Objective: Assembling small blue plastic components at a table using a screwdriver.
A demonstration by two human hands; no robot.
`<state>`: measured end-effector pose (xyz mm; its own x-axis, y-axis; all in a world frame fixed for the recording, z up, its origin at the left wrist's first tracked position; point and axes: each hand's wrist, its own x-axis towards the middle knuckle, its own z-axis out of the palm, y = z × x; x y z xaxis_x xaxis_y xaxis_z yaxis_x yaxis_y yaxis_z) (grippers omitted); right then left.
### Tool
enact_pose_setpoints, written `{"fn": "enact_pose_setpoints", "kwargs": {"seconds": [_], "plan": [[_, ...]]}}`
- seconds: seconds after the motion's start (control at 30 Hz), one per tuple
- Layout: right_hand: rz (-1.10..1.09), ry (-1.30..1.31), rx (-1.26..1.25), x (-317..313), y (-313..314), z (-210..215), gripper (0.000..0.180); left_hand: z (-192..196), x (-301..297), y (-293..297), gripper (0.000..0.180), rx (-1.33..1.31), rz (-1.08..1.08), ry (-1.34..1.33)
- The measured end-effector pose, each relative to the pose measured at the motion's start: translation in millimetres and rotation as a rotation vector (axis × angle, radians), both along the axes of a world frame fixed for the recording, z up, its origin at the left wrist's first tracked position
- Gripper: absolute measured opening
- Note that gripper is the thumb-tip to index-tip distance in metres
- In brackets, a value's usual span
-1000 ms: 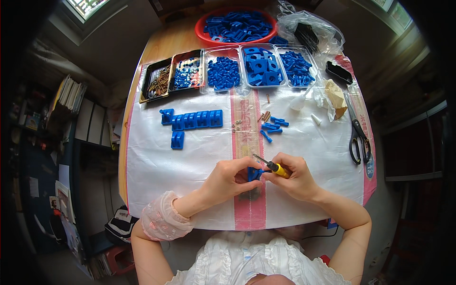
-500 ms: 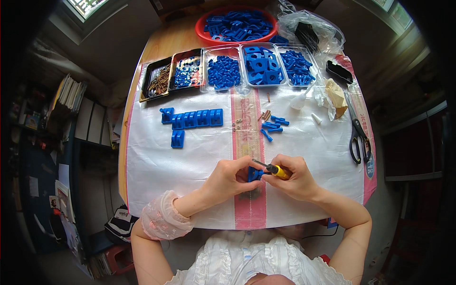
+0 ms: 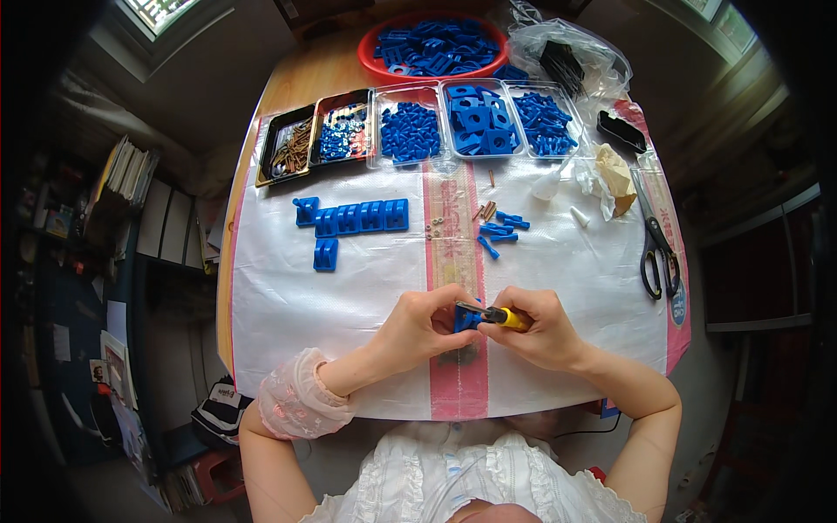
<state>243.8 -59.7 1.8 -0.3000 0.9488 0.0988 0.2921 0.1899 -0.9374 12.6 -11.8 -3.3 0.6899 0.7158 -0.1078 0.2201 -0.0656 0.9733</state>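
Note:
My left hand (image 3: pixel 425 329) grips a small blue plastic block (image 3: pixel 466 318) just above the white table cover. My right hand (image 3: pixel 540 328) holds a screwdriver with a yellow and black handle (image 3: pixel 499 315), its tip pointing left into the block. Both hands meet near the front middle of the table, over a pink stripe. Further back lies a row of joined blue blocks (image 3: pixel 350 220) with one more block below it. A few loose blue pieces (image 3: pixel 500 230) and small screws lie just behind my hands.
Clear trays of blue parts (image 3: pixel 475 119) and dark trays of screws (image 3: pixel 288 146) line the back. A red bowl (image 3: pixel 433 45) of blue pieces and a clear plastic bag (image 3: pixel 571 59) stand behind them. Black scissors (image 3: pixel 656 252) lie at the right edge.

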Motion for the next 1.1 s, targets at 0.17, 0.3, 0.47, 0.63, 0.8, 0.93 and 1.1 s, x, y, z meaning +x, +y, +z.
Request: {"fn": "enact_pose_setpoints", "kwargs": {"seconds": [0.17, 0.3, 0.47, 0.63, 0.8, 0.93, 1.1], "plan": [[0.003, 0.002, 0.005, 0.4, -0.7, -0.8, 0.018, -0.2, 0.3, 0.7, 0.029, 0.026, -0.01, -0.008], [0.01, 0.0, 0.012, -0.6, -0.6, 1.1, 0.018, 0.5, -0.1, 0.8, 0.028, 0.032, -0.013, -0.002], [0.007, -0.006, -0.001, -0.3, -1.1, 0.4, 0.018, 1.7, -0.1, 1.4, 0.027, 0.028, -0.017, 0.011], [0.007, -0.003, 0.001, -0.1, -1.2, 0.8, 0.017, 1.7, -0.2, 0.9, 0.026, 0.008, -0.016, -0.006], [0.008, -0.003, -0.01, 0.2, -1.6, 3.8, 0.016, 0.1, 0.1, 1.5, 0.027, 0.012, -0.028, -0.007], [0.004, 0.0, -0.01, -0.2, -0.9, 3.2, 0.016, -3.0, 0.6, 0.3, 0.027, -0.008, -0.021, -0.043], [0.008, 0.007, 0.002, -0.9, -1.6, 2.4, 0.016, -0.8, 1.8, -1.2, 0.026, 0.025, -0.016, -0.047]]}}
